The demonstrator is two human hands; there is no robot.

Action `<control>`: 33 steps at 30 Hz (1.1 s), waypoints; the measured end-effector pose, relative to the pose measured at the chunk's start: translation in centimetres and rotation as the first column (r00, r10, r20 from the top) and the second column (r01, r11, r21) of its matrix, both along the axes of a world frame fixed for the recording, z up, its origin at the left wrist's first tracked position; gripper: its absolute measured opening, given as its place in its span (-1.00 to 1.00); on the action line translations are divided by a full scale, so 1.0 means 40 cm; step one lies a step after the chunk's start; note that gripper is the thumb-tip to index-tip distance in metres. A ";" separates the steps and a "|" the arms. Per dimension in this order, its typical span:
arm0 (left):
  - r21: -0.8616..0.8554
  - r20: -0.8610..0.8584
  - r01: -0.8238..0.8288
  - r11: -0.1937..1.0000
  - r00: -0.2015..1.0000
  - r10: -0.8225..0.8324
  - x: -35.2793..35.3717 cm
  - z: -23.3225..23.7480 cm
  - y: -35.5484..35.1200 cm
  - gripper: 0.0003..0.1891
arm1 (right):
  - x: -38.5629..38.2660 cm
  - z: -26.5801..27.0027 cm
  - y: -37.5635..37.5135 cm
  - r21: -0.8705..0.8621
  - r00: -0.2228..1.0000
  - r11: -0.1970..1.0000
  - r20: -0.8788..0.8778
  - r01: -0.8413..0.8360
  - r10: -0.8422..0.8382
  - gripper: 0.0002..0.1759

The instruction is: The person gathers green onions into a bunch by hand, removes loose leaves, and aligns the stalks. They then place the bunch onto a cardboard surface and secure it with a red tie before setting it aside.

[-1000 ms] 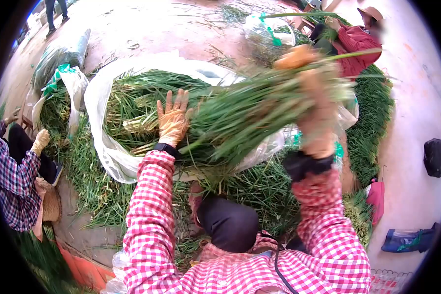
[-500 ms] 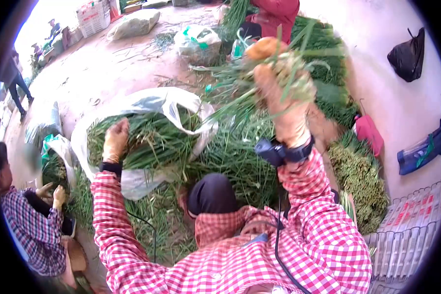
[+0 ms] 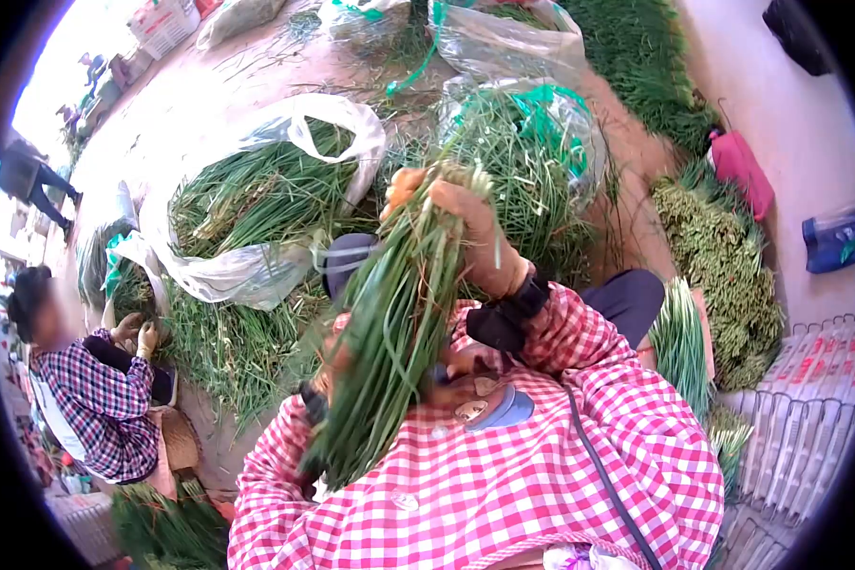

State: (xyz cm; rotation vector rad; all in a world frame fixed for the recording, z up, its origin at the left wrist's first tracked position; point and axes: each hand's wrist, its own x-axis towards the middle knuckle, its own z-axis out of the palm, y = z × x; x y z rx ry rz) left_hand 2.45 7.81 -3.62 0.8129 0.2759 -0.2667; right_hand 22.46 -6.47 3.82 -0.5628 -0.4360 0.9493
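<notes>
My right hand (image 3: 480, 237), in a tan glove with orange at the fingers, is closed around a big bunch of chives (image 3: 380, 332) near its pale stem ends. The long green leaves hang down toward my chest. Behind those leaves is my left hand (image 3: 336, 366), mostly covered and blurred, so its fingers cannot be made out. Beyond the bunch, an opened white plastic bag (image 3: 228, 275) holds more chives. To its right, another clear bag with green ties (image 3: 565, 133) has loose leaves heaped against it.
At left a person in a checked shirt (image 3: 95, 404) sits handling greens. Loose leaves (image 3: 247, 356) litter the floor before me. Stacked bundles (image 3: 717, 266), white-ended stalks (image 3: 679, 356) and pale plastic crates (image 3: 807, 408) stand at right. Someone (image 3: 38, 185) is walking at far left.
My right hand has brought the bunch down and closer to my chest, its leaves now hanging downward. My left hand has left the white bag and come in behind the leaves. The view has shifted.
</notes>
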 end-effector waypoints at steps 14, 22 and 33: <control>0.380 -0.139 0.009 0.925 0.989 0.047 -0.150 0.029 -0.140 -0.41 | 0.115 -0.035 -0.117 -0.300 0.963 0.919 -0.007 0.254 -0.269 -0.69; 0.547 0.138 -0.235 0.804 0.972 0.190 -0.259 -0.096 -0.084 -0.81 | 0.435 -0.151 -0.375 -0.407 0.542 0.410 0.784 0.816 -0.302 -0.67; 0.685 -0.061 -0.286 0.670 0.894 0.444 -0.142 0.037 -0.190 -0.68 | -0.101 -0.064 -0.164 -0.804 0.767 0.595 0.394 0.021 0.506 -0.01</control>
